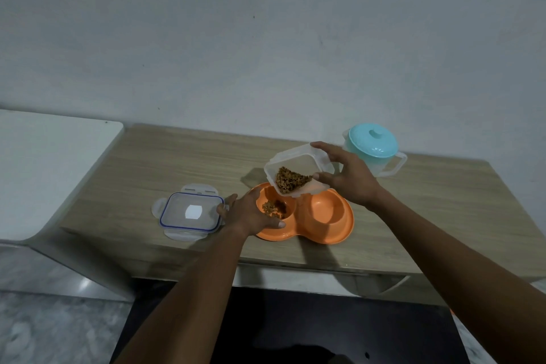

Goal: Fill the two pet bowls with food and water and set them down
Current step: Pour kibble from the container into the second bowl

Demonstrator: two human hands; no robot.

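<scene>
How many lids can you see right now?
2. A clear blue-rimmed lid lies flat on the table, left of the orange feeder; a teal lid sits on the jug at back right.

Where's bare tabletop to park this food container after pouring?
Bare table behind the lid, toward the wall, and right of the double bowl, before the jug. Crowded between lid and bowl, where the left hand holds it.
</scene>
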